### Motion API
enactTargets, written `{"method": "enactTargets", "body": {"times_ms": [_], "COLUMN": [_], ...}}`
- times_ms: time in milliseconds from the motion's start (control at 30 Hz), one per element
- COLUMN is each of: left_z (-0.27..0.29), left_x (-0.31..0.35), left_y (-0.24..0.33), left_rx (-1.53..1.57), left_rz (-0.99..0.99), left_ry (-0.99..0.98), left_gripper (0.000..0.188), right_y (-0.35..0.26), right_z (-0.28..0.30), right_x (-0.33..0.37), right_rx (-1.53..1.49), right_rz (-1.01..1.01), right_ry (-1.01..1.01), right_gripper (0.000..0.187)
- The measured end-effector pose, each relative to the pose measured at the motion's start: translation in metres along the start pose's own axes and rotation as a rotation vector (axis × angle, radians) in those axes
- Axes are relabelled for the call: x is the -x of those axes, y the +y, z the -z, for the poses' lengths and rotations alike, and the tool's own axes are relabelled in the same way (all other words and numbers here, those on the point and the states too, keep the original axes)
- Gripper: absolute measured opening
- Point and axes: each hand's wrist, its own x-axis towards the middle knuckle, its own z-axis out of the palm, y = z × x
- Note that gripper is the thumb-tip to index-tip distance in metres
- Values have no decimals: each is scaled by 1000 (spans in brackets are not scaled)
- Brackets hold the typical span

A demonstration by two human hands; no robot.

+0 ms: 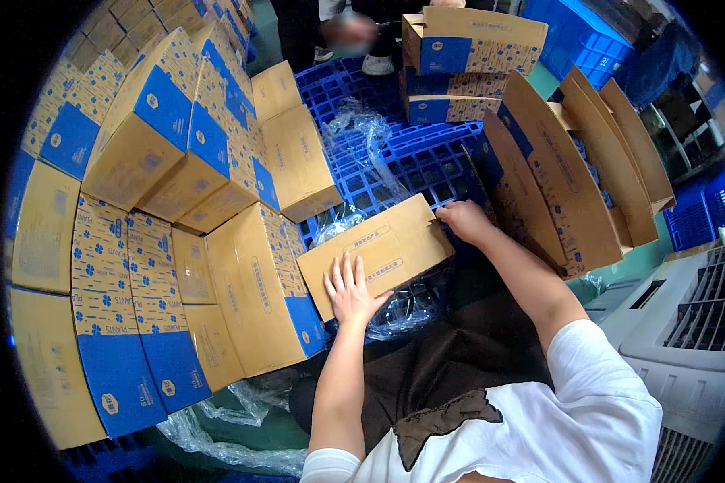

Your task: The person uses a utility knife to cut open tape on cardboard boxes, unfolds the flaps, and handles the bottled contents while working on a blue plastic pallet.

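Note:
A brown cardboard box [376, 252] lies in front of me on a blue plastic pallet [427, 153]. My left hand [353, 294] rests flat on its top near the left end, fingers spread. At the box's far right corner is my right hand [463, 221], its fingers closed in a pinch. A small dark spot shows at those fingertips; whether it is a tool or part of the box I cannot make out. To the left, a printed blue-and-tan box [258, 290] stands close against the box under my left hand.
Stacked boxes [149, 121] fill the left side. Open cartons [576, 173] stand at the right, beyond my right arm. Clear plastic wrap [362, 137] lies on the pallet. A person's shoe [378, 64] shows at the back, beside more boxes [475, 44]. A white vented appliance [685, 314] stands at far right.

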Motion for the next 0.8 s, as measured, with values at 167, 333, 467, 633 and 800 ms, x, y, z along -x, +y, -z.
{"method": "enactTargets", "body": {"times_ms": [167,333,467,633,800], "left_z": [1,2,2,7,6], "left_x": [0,1,1,-1,-1], "left_y": [-1,-3,-4,0,-1], "left_rx": [-6,-2,10,12,27], "left_rz": [1,-7,-4,4,28], "left_ry": [-20,0,-2,-19,-45], "left_gripper": [103,102,102,101,103], "right_y": [2,-5,-11,-8,-13], "right_z": [1,10,12,16,16], "right_x": [-5,-11,-12,-15,-21], "right_rx": [217,333,444,534,578], "right_rz": [183,232,358,482,488], "right_ry": [19,-93,-78,-92,-169], "right_gripper": [15,18,15,12,12]}}
